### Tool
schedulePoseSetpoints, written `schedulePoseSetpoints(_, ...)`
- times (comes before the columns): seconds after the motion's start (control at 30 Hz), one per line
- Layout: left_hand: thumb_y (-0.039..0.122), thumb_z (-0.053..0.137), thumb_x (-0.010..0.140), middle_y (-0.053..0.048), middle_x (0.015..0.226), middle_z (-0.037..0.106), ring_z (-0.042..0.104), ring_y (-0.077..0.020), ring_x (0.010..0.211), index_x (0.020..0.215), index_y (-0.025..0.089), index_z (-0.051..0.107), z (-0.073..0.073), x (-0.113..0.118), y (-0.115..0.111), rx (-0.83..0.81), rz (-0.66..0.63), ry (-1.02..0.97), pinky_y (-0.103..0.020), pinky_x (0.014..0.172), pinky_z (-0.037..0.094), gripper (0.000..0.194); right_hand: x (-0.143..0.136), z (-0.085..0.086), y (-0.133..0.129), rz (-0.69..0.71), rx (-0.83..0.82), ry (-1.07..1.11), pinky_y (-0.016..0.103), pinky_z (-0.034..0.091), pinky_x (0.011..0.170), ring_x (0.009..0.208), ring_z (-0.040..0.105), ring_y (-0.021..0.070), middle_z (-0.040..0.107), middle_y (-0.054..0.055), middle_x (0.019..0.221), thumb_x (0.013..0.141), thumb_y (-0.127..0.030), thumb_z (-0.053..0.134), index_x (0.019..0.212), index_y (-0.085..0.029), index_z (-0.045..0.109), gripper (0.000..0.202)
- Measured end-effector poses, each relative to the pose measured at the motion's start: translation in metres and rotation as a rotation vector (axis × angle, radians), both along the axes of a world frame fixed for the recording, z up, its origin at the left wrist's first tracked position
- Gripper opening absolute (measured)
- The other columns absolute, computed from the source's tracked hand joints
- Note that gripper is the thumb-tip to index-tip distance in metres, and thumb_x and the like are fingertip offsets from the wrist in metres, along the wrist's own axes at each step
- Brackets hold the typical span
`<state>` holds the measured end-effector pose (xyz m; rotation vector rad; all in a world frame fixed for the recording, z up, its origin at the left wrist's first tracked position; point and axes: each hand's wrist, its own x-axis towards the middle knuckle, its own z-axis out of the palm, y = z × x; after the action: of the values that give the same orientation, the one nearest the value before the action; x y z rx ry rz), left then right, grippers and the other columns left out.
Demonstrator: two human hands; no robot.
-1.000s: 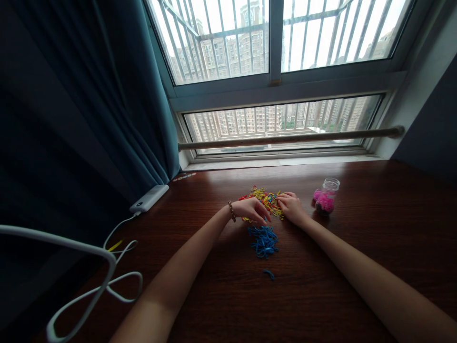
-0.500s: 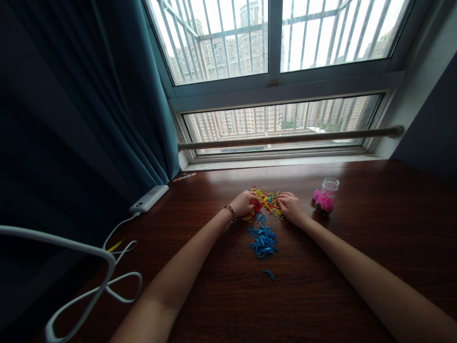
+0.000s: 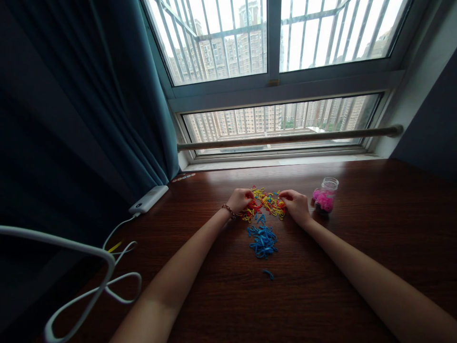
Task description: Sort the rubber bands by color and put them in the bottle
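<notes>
A mixed pile of yellow, red and a few blue rubber bands (image 3: 272, 205) lies on the brown wooden table between my hands. My left hand (image 3: 241, 200), with a beaded bracelet on the wrist, is at the pile's left edge. Its fingers are curled and pressed together; what they hold cannot be made out. At the right edge, my right hand (image 3: 296, 206) has its thumb and forefinger close together over the bands, and anything between them is too small to name. Nearer to me is a heap of blue rubber bands (image 3: 263, 242). One single blue band (image 3: 268, 274) rests apart in front of it.
Right of my right hand stands an open clear jar (image 3: 329, 186) with pink bands inside. A white power bank (image 3: 148, 199) with a white cable (image 3: 76, 242) lies at the left by a blue curtain (image 3: 143, 114). A barred window is behind the table (image 3: 221, 305).
My right hand has shifted slightly right, its thumb and forefinger now showing more. The left hand has drawn a little left and up, with its fingers more curled. The blue heap looks unchanged.
</notes>
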<state>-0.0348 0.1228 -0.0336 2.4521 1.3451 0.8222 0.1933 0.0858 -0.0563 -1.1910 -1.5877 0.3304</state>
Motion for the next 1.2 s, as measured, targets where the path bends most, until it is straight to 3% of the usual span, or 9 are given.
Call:
schedulePoseSetpoints(0.17,0.017,0.061,0.065,0.000,0.068,0.065,0.057,-0.0114,0.062,0.072,0.015,0.062,-0.001,-0.001,0.000,-0.003,0.009,-0.016,-0.020,0.058,0.043,0.007,-0.007,0.005,-0.005,0.190,-0.138,0.259,0.030,0.050,0.067,0.071,0.064,0.0188,0.068,0.005,0.079,0.068,-0.028,0.060,0.083,-0.017,0.066,0.020)
schedulePoseSetpoints(0.3,0.024,0.064,0.065,0.000,0.068,0.064,0.057,-0.0115,0.061,0.081,0.016,0.062,0.000,-0.002,0.000,-0.028,0.010,-0.039,-0.020,0.057,0.043,0.018,-0.018,0.015,-0.015,0.366,-0.223,0.320,0.028,0.049,0.062,0.065,0.062,0.0173,0.067,0.005,0.070,0.067,-0.033,0.062,0.075,-0.015,0.066,0.020)
schedulePoseSetpoints(0.43,0.025,0.065,0.065,0.001,0.066,0.064,0.057,-0.0114,0.058,0.093,0.017,0.061,0.001,-0.003,0.000,-0.055,0.028,-0.051,-0.021,0.056,0.044,0.030,-0.028,0.023,-0.030,0.643,-0.353,0.241,0.024,0.045,0.053,0.055,0.056,0.0125,0.063,0.003,0.063,0.066,-0.037,0.064,0.072,-0.013,0.065,0.024)
schedulePoseSetpoints(0.57,0.022,0.062,0.068,-0.001,0.069,0.066,0.059,-0.0124,0.062,0.087,0.016,0.065,0.001,-0.003,0.001,-0.054,0.061,-0.054,-0.022,0.060,0.046,0.020,-0.036,0.027,-0.042,0.837,-0.394,0.007,0.021,0.039,0.050,0.054,0.053,0.0114,0.063,0.002,0.062,0.071,-0.040,0.060,0.070,-0.013,0.067,0.028)
schedulePoseSetpoints(0.63,0.021,0.059,0.070,-0.003,0.073,0.068,0.060,-0.0135,0.066,0.081,0.015,0.066,0.001,-0.003,0.002,-0.054,0.070,-0.074,-0.023,0.063,0.047,0.015,-0.036,0.027,-0.043,0.756,-0.302,-0.067,0.021,0.038,0.050,0.054,0.053,0.0116,0.064,0.002,0.062,0.077,-0.039,0.054,0.068,-0.013,0.067,0.031)
schedulePoseSetpoints(0.7,0.020,0.059,0.070,-0.004,0.076,0.068,0.061,-0.0144,0.070,0.078,0.015,0.068,0.003,-0.002,0.002,-0.073,0.069,-0.102,-0.024,0.066,0.047,0.013,-0.032,0.025,-0.037,0.557,-0.177,-0.095,0.022,0.039,0.054,0.057,0.054,0.0127,0.065,0.003,0.065,0.081,-0.036,0.048,0.069,-0.015,0.067,0.032)
schedulePoseSetpoints(0.83,0.023,0.063,0.068,-0.006,0.074,0.069,0.061,-0.0149,0.069,0.076,0.012,0.068,0.012,0.001,-0.003,-0.232,-0.010,-0.201,-0.025,0.065,0.047,0.015,-0.016,0.009,-0.013,0.192,0.026,-0.187,0.031,0.041,0.076,0.082,0.055,0.0191,0.066,0.007,0.084,0.082,-0.028,0.045,0.083,-0.017,0.067,0.025)
schedulePoseSetpoints(1.03,0.035,0.066,0.064,-0.006,0.072,0.067,0.058,-0.0112,0.062,0.081,0.010,0.067,0.027,0.016,-0.022,-0.623,-0.390,-0.212,-0.021,0.059,0.045,0.031,-0.008,-0.017,0.011,0.135,-0.006,-0.342,0.035,0.038,0.087,0.100,0.046,0.0220,0.063,0.009,0.096,0.082,-0.023,0.041,0.104,-0.016,0.061,0.030)
schedulePoseSetpoints(1.2,0.040,0.060,0.071,-0.003,0.058,0.062,0.049,-0.0072,0.049,0.075,0.009,0.067,0.022,0.029,-0.030,-0.576,-0.484,-0.076,-0.018,0.047,0.038,0.033,-0.010,-0.018,0.008,0.103,0.002,-0.428,0.037,0.035,0.087,0.098,0.043,0.0227,0.063,0.007,0.095,0.081,-0.022,0.043,0.101,-0.020,0.063,0.028)
